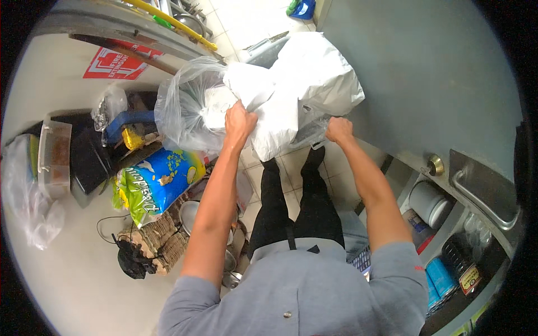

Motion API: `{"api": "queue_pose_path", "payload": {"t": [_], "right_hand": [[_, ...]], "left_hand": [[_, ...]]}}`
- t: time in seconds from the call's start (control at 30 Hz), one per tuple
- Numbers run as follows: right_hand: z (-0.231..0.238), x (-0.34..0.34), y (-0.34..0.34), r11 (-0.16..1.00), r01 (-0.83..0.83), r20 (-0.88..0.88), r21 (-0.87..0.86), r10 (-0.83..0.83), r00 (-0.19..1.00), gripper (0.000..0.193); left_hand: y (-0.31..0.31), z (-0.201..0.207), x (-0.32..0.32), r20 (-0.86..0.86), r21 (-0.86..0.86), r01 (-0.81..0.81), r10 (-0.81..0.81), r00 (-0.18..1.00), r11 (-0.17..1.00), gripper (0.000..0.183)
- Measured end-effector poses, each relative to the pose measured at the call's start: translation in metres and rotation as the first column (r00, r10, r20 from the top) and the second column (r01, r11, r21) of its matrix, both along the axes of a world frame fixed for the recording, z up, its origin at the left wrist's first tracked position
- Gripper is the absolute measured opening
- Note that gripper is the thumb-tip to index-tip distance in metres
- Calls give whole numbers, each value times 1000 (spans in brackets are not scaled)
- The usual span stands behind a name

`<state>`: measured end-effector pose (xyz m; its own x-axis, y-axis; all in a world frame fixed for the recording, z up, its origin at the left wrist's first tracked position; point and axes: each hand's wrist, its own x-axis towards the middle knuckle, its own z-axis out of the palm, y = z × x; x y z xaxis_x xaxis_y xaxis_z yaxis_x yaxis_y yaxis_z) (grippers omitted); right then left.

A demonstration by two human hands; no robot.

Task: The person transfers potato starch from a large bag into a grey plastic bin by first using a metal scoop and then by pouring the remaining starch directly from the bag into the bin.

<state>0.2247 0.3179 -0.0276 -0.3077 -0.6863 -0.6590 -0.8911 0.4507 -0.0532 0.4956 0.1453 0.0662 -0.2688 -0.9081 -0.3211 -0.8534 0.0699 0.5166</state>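
A large white plastic bag (pixel 316 70) bulges up before me, over a grey bin (pixel 266 52) whose rim shows behind it. My left hand (pixel 241 122) is closed in a fist on the bag's near left part. Beside that fist, on the left, a clear plastic bag (pixel 188 112) puffs out, gathered into folds toward a white bundle. My right hand (pixel 339 130) is closed too, at the right of the white bag, gripping the edge of clear plastic (pixel 315 134). What lies inside the bags is hidden.
A grey door (pixel 414 73) with a round knob (pixel 433 165) stands on the right, with shelves (pixel 414 215) of containers nearer me. Along the left wall are a blue and green sack (pixel 162 182), a clear tub (pixel 54 159) and cardboard (pixel 162 241). A yellow pole (pixel 174 23) slants above.
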Motion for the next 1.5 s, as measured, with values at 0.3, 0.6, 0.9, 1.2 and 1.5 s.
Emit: {"api": "queue_pose_path", "payload": {"t": [0.3,0.6,0.9,1.2,1.5], "right_hand": [[-8,-37,16,134,735,463,664,-846,-263,22],[-19,-18,60,44,759,499,649,-778,-382,19],[2,-3,95,177,701,576,691,-720,-387,23],[28,11,103,177,795,628,580,-719,-299,22],[100,-31,140,437,763,674,477,-738,1,21]], "left_hand": [[2,8,3,25,27,-15,14,1000,1000,39],[7,-13,10,-5,-39,3,-3,1000,999,39],[2,-8,0,50,12,-13,12,999,1000,38],[2,-5,15,23,-12,-10,11,1000,1000,34],[5,-5,25,-14,48,-65,66,998,997,33]]}}
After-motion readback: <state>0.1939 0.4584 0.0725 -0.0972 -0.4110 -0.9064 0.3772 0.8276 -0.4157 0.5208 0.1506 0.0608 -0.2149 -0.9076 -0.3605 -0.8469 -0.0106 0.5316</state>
